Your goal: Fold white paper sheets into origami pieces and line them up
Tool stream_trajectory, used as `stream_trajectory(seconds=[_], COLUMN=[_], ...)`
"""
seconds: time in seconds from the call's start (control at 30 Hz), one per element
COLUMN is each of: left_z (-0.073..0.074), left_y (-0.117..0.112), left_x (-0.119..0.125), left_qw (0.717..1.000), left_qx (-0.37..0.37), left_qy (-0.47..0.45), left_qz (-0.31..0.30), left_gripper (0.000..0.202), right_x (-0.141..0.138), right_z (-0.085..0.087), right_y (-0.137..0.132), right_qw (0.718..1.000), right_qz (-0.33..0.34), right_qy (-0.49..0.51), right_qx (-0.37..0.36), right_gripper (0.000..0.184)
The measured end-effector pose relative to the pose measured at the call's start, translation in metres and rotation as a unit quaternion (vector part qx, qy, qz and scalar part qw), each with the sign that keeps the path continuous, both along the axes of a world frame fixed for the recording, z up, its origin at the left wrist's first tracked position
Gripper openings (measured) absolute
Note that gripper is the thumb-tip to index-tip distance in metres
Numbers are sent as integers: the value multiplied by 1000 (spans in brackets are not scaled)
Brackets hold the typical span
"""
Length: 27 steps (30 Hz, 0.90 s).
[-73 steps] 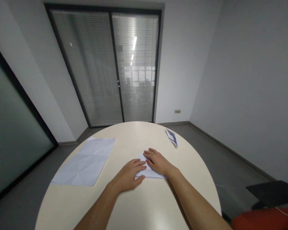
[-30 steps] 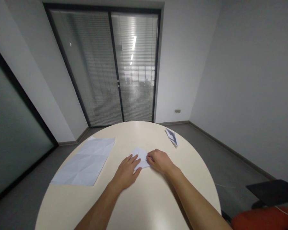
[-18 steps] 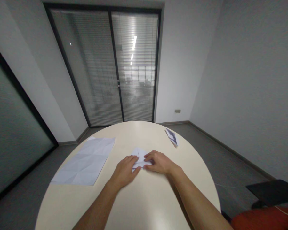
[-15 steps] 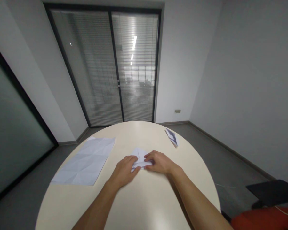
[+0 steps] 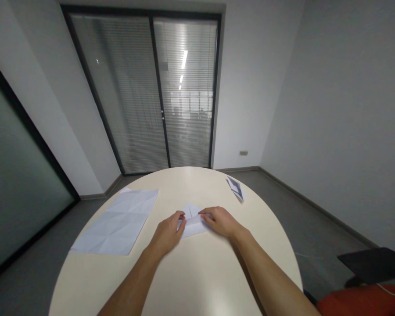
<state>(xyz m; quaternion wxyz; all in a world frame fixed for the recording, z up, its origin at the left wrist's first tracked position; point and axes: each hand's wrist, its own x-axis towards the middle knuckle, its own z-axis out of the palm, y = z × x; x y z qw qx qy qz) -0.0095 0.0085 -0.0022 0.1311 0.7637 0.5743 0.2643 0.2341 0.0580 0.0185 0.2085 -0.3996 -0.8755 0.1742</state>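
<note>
A small folded sheet of white paper (image 5: 194, 226) lies at the middle of the round table, a band along its near side and a pointed part with a centre crease beyond. My left hand (image 5: 169, 230) pinches its left end between thumb and fingers. At the right end, my right hand (image 5: 222, 220) is closed on the paper, thumb and index finger near the band's upper edge. The fingers cover both ends of the paper.
A large creased white sheet (image 5: 115, 226) lies on the table's left side. Near the far right rim sits another folded paper piece (image 5: 236, 188). The cream round table (image 5: 184, 276) has a curved edge. A red chair (image 5: 362, 302) and a black panel (image 5: 375, 264) stand lower right.
The paper's near band now shows wider and flatter between the hands. My left fingers have drawn together at its left end, and my right thumb has shifted up along it.
</note>
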Motion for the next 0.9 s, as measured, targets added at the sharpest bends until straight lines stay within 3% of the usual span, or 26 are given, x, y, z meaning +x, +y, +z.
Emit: stream_trajectory(seconds=[0.3,0.57,0.73,0.9], left_z=[-9,-11,-10,-11], left_y=[4,6,5,8], left_x=[-4,-4,-3,-3], left_qw=[1000,1000,1000,997], left_qx=[14,6,11,55], left_qy=[26,26,20,49], left_qz=[8,13,8,-22], left_gripper=[40,43,43,48], right_x=[0,-3,-3,-3], right_z=[-20,-27,-29,-32], right_y=[10,12,16,17], right_qw=[999,997,994,996], right_qz=[-15,-14,19,-3], right_qy=[23,60,88,62], right_qx=[19,49,62,59], right_gripper=[40,41,53,58])
